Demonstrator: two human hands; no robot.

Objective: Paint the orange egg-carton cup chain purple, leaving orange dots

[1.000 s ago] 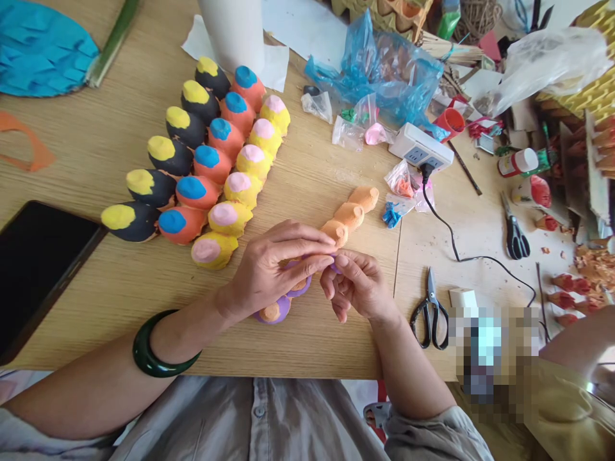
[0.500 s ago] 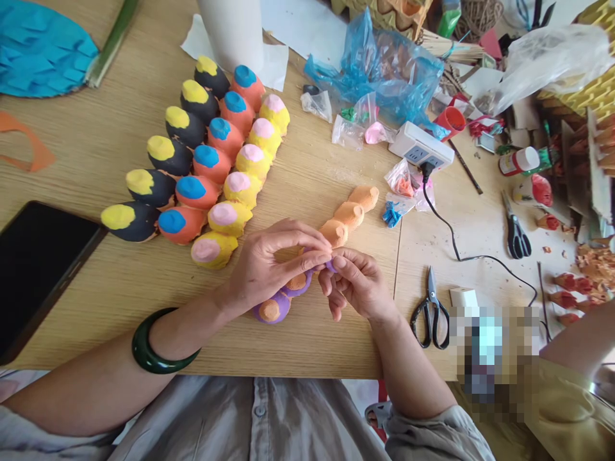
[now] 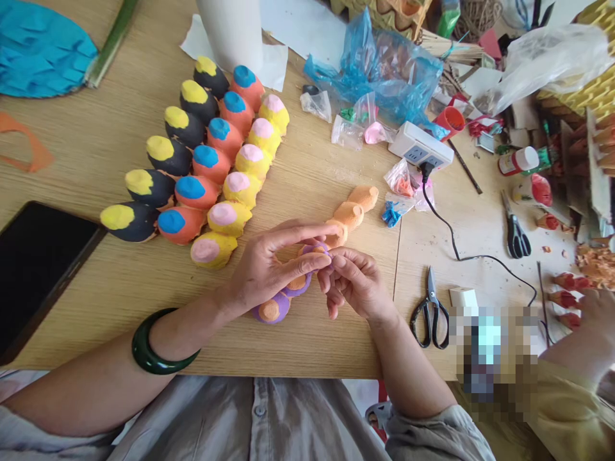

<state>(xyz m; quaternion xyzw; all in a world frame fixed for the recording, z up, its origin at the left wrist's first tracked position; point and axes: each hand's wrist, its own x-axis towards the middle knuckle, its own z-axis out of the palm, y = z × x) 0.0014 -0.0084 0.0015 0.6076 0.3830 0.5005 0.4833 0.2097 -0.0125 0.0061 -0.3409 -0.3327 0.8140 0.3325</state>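
Note:
A strip of egg-carton cups (image 3: 350,216), orange at its far end and edged in purple clay at the near end, lies on the table under my hands. Over its middle, my left hand (image 3: 262,266) holds its thumb and forefinger apart, with nothing gripped between them. My right hand (image 3: 355,282) is closed in a pinch beside the strip, at a bit of purple clay mostly hidden by the fingertips. One near cup (image 3: 271,308) has a purple body and an orange tip.
Painted carton cups (image 3: 206,157) stand in three rows at left, near a phone (image 3: 45,269). At right are scissors (image 3: 431,307), a power strip (image 3: 420,146), small clay bags (image 3: 398,208) and a blue plastic bag (image 3: 369,70). A co-worker's arm (image 3: 583,339) reaches in at lower right.
My left thumb and forefinger have parted from their pinch, with the forefinger lifting. My right hand stays almost in place. The co-worker's hand has come into view by the red pieces.

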